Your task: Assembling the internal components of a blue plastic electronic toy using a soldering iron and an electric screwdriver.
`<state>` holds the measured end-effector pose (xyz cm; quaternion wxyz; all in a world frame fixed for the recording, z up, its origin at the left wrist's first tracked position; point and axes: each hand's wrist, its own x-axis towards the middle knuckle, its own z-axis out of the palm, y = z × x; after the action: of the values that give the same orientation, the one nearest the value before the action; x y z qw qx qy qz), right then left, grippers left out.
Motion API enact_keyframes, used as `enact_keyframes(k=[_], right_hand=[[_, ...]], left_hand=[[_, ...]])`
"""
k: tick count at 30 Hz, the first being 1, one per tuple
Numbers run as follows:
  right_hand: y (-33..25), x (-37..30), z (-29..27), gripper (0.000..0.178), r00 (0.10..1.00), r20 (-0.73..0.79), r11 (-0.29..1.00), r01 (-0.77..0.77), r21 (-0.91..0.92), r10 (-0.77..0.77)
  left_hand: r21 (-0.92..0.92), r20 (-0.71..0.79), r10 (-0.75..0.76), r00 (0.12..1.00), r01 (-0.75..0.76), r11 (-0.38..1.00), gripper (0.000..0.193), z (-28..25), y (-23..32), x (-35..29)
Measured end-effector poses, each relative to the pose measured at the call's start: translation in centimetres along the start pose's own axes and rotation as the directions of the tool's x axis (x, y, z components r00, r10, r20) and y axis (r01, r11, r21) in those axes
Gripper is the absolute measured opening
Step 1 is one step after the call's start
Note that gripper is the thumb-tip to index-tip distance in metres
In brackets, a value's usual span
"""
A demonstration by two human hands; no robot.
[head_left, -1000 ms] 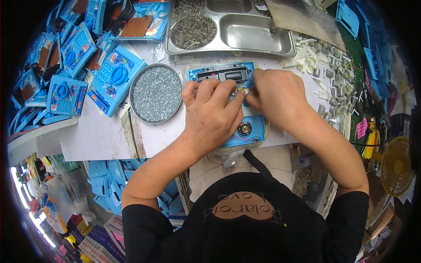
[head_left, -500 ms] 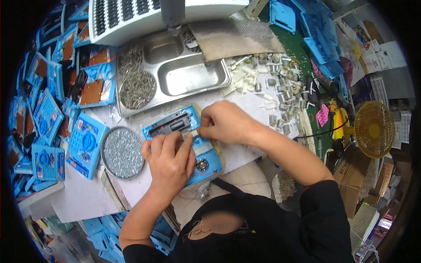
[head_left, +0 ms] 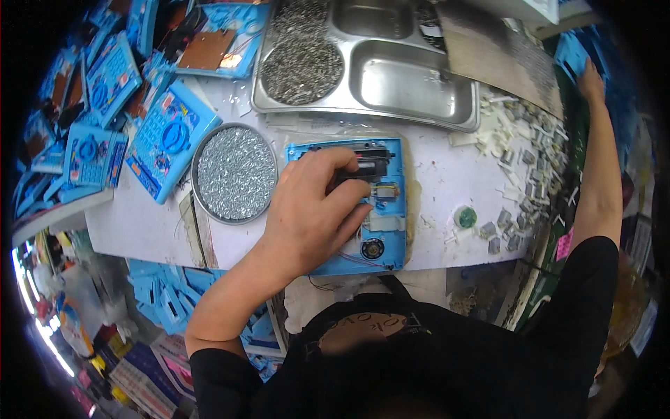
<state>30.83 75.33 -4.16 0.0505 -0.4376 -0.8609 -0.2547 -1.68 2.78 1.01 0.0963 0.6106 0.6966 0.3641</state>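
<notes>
An opened blue plastic toy casing [head_left: 395,244] lies on the table in front of me, its inner side up. It holds a black compartment piece [head_left: 373,165], a small motor unit [head_left: 384,191], a white strip [head_left: 386,223] and a round speaker [head_left: 373,248]. My left hand [head_left: 314,202] rests over the casing's left half, fingers curled in beside the motor unit; what they pinch is hidden. Far to the right, my arm stretches out and my right hand [head_left: 592,82] is closed at the edge of a blue plastic panel [head_left: 572,56]; its fingertips are partly hidden.
Left of the casing stands a round tray of small silvery pieces [head_left: 236,174]. Beyond lies a compartmented steel tray [head_left: 412,77] with screws. Small motors [head_left: 537,164] and a green round object [head_left: 465,217] sit at right. Blue toy casings [head_left: 171,140] are heaped at left.
My right hand has left the casing and reached out to the blue panels at far right. My left hand stays on the casing. The view has shifted, and the casing now appears straighter.
</notes>
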Motion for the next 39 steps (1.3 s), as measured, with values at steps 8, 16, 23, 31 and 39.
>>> enact_keyframes(k=[8, 16, 23, 31, 39], right_hand=[[-2.4, -1.2, -3.0, 0.032, 0.972, 0.128, 0.98, 0.198, 0.004, -0.197], [0.0, -0.8, -9.5, 0.039, 0.952, 0.3, 0.997, -0.072, 0.041, 0.057], [0.6, -8.6, -23.3, 0.044, 0.917, 0.348, 0.467, -0.399, 0.789, 0.196], [-12.5, -30.6, -37.4, 0.058, 0.917, 0.325, 0.048, -0.323, 0.945, -0.229], [-26.8, -31.7, -39.4, 0.07, 0.764, 0.095, -0.24, -0.315, 0.918, -0.638]], left_hand=[[0.154, 0.073, 0.168, 0.983, -0.177, 0.972, 0.028, -0.2, -0.8, 0.9], [0.173, 0.014, 0.364, 0.931, -0.36, 0.917, 0.017, 0.0, -2.2, 2.2], [0.176, 0.087, 0.165, 0.983, -0.178, 0.968, 0.027, 0.1, -0.5, 3.6], [0.198, 0.018, 0.027, 0.999, -0.03, 0.98, 0.031, 1.4, 0.0, 3.8], [0.028, -0.205, 0.181, 0.962, -0.18, 0.983, 0.055, -2.4, 2.9, 0.0]])
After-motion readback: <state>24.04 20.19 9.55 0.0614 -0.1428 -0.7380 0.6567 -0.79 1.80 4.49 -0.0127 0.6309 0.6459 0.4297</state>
